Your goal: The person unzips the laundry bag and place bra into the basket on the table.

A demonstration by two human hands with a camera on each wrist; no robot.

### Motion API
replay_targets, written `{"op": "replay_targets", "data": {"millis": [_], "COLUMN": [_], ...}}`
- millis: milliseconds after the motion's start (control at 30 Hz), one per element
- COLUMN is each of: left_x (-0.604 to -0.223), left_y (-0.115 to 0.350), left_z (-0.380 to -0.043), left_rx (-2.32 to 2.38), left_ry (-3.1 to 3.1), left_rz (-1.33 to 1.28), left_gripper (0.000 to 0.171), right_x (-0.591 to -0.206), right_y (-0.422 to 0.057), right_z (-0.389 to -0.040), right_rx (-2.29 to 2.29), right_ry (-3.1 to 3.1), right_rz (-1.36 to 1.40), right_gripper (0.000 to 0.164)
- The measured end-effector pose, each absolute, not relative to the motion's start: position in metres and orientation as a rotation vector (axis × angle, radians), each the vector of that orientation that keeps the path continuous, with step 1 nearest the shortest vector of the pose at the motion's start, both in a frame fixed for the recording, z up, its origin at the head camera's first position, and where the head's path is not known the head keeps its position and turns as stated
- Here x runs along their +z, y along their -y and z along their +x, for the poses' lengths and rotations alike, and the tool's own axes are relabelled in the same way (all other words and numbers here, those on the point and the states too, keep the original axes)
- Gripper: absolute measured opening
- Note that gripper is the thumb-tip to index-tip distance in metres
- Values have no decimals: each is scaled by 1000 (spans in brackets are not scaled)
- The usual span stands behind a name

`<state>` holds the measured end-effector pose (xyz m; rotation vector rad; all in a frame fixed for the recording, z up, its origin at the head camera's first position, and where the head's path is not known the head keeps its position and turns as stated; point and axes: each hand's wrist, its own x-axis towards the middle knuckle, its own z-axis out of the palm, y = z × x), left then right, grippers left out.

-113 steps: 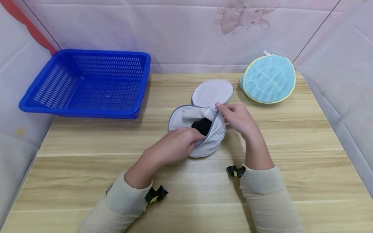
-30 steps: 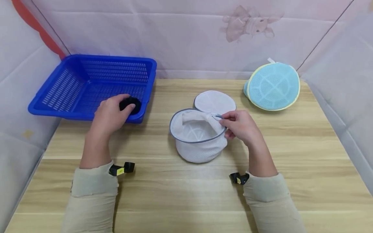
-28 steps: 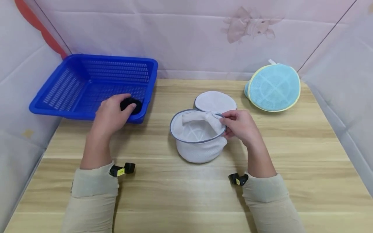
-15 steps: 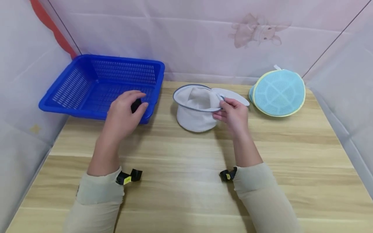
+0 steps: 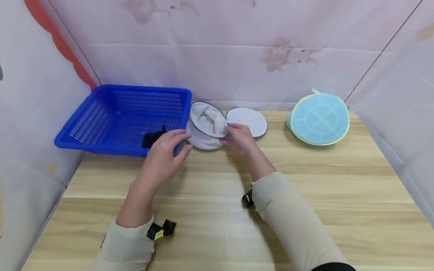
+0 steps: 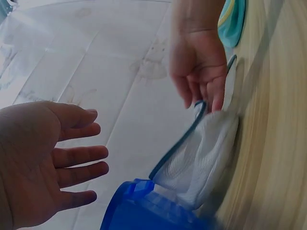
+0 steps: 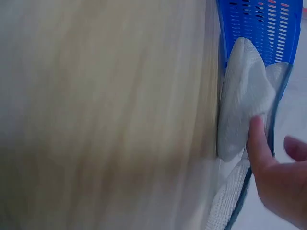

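In the head view my left hand hovers by the basket's front right corner, fingers spread and holding nothing. A black cloth bundle lies in the blue plastic basket, partly hidden behind that hand and the rim. My right hand pinches the dark-edged rim of a white mesh laundry bag, near where its round lid is joined. The bag's mouth is uncovered, and the lid lies folded out to the right. In the left wrist view the bag hangs from the right fingers, close to the basket.
A light blue mesh bag with yellow trim stands at the back right of the wooden table. A printed sheet covers the wall behind. Small black cameras sit at both wrists.
The black cloth bundle was taken from the white bag to the basket and let go by my left hand. My right hand has pulled the bag left and back beside the basket.
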<state>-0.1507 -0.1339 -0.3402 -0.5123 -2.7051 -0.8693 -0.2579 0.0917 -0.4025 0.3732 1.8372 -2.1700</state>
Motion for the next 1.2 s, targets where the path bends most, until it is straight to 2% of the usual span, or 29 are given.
{"op": "replay_targets", "data": {"millis": [100, 233, 433, 600, 767, 867, 933, 1100, 1200], "left_x": [-343, -344, -349, -358, -369, -372, -373, -377, -378], "left_y": [129, 123, 109, 90, 69, 58, 51, 38, 32], "left_z": [-147, -146, -148, -151, -152, -153, -153, -151, -150], "left_rx": [-884, -902, -928, -929, -902, -892, -891, -866, -865], "left_ry": [2675, 2641, 2653, 2721, 2811, 2836, 2847, 2851, 2847], "left_rz": [-533, -585, -682, -769, -855, -901, -929, -993, -1013], "left_gripper": [29, 28, 31, 35, 39, 38, 37, 35, 35], "right_x": [-398, -391, -380, -368, -373, -383, -390, -403, -408], "right_y": [-95, -118, -183, -242, -294, -318, -330, -350, -359], "right_z": [-256, -254, -252, -242, -230, -226, -224, -220, -218], "right_rx": [-2037, -1792, -1377, -807, -118, 163, 232, 312, 362], "right_ry": [-1906, -2162, -2782, -3270, -3555, -3572, -3531, -3466, -3478], "right_rz": [275, 152, -14, -125, -661, -978, -1068, -1003, -935], "right_gripper": [47, 44, 35, 29, 26, 31, 37, 57, 60]}}
